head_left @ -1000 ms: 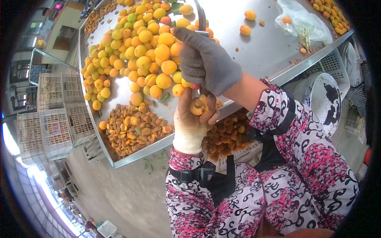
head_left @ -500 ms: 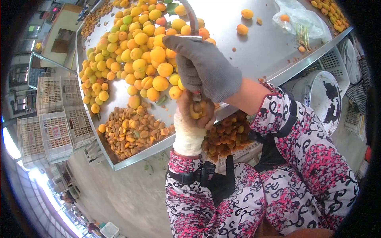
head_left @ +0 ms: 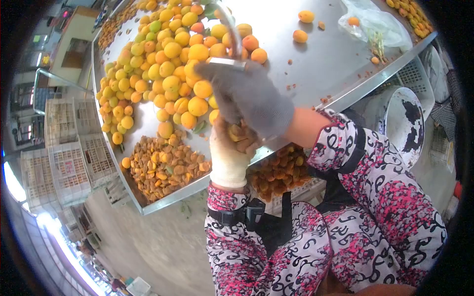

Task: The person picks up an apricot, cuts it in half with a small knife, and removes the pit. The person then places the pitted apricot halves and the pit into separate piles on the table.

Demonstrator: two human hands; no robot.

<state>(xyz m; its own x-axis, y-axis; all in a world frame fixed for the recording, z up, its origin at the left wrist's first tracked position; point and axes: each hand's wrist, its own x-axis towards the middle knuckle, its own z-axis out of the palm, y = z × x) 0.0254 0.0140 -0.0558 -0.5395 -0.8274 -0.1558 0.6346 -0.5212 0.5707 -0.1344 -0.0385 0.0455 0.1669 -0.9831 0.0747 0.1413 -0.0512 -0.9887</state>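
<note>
My left hand (head_left: 229,158), in a white glove stained brown at the fingers, is closed around an apricot (head_left: 236,132), of which only a part shows. Just above it, my right hand (head_left: 254,98) wears a grey glove and is smeared by motion. It grips a curved metal tool (head_left: 237,37), whose bent strip rises from a silver piece at the fist. The tool's lower end is hidden by the hands. Whole apricots (head_left: 170,84) lie heaped beyond my hands on the metal table (head_left: 276,64). Beside my left wrist is a pile of brownish apricot pieces (head_left: 168,165).
Below the table edge, a crate holds more apricot pieces (head_left: 279,172). A clear plastic bag (head_left: 368,24) lies at the table's right side. Stacked white crates (head_left: 69,165) stand at the left, and a worn white basin (head_left: 405,126) at the right.
My left hand has shifted a little left, still around the apricot. My right hand has tilted and moved closer over it, and the tool's silver piece sits lower.
</note>
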